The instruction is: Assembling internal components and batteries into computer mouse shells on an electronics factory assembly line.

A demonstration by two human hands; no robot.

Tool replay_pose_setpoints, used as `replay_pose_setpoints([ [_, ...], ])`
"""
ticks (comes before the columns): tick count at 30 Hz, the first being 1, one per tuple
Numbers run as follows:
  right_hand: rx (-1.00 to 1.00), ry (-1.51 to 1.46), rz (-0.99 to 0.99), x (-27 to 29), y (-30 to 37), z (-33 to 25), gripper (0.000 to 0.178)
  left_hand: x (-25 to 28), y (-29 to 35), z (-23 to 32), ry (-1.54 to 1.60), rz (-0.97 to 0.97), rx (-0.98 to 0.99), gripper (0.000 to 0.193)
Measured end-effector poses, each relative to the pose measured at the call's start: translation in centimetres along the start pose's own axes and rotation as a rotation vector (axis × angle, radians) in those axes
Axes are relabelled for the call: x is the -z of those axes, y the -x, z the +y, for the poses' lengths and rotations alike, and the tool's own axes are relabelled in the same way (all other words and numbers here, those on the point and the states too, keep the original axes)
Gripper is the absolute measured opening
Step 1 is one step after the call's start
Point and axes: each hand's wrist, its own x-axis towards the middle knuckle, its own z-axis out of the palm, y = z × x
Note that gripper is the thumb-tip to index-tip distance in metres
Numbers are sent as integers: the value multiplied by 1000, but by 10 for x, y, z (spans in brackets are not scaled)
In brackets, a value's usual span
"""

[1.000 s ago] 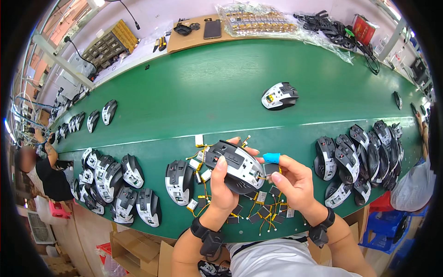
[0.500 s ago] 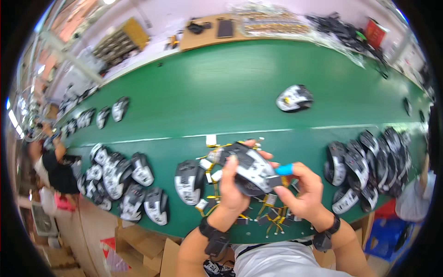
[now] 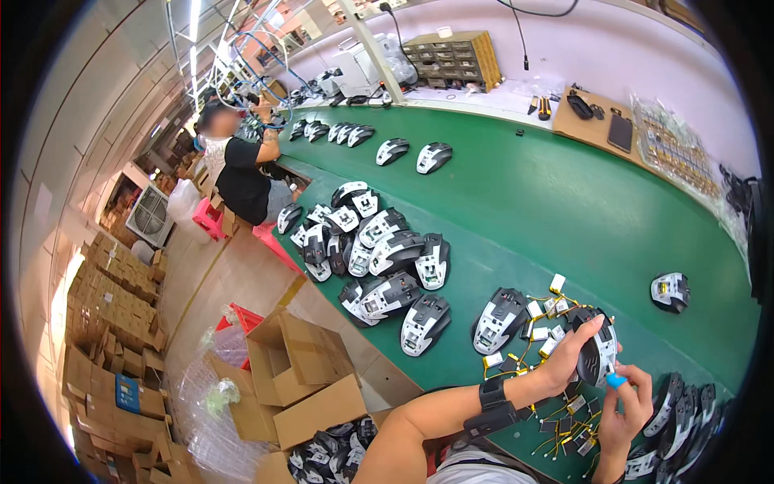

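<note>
My left hand (image 3: 560,367) is closed round a black and white computer mouse (image 3: 603,343), which is held tilted above the green bench. Against the mouse's lower end rests my right hand (image 3: 629,407), its fingers bent and one tip wrapped in blue. Whatever those fingers pinch, if anything, is too small to make out. Beneath and around both hands lie small flat batteries (image 3: 574,421) with yellow leads. Another mouse (image 3: 500,321), its underside partly white, sits on the bench to the left of my left hand.
Piled mice (image 3: 395,250) cover the bench's left part; more mice (image 3: 685,423) crowd the right. One mouse (image 3: 671,292) stands alone on the far strip. A co-worker (image 3: 246,173) sits at the far left. Open cardboard boxes (image 3: 302,355) stand below the bench's near edge.
The view has swung left, bringing the co-worker and floor boxes into sight. The held mouse now points more upright. The dark flat piece seen earlier at my right fingertips no longer shows.
</note>
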Motion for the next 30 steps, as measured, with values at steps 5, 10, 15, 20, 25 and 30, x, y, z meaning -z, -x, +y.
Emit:
replay_pose_setpoints([
  [5, 56, -18, -135, 1, 1, -11, 29, 5, -3, -3, 69, 11, 84, 53],
  [10, -115, -175, -135, 8, 2, -6, 29, -3, 0, 6, 99, 10, 81, 53],
  [15, -23, -84, -121, 1, -3, -9, 34, 2, -4, 5, 100, -25, 28, 52],
  [20, 25, -26, -168, 8, -6, -3, 37, 1, -4, 7, 78, -31, 34, 52],
  [25, 126, -38, -179, 9, -8, 2, 35, 4, -5, 9, 108, -29, 105, 52],
  [30, 136, -7, -178, 14, -12, 3, 32, 4, -5, 16, 13, -27, 151, 52],
])
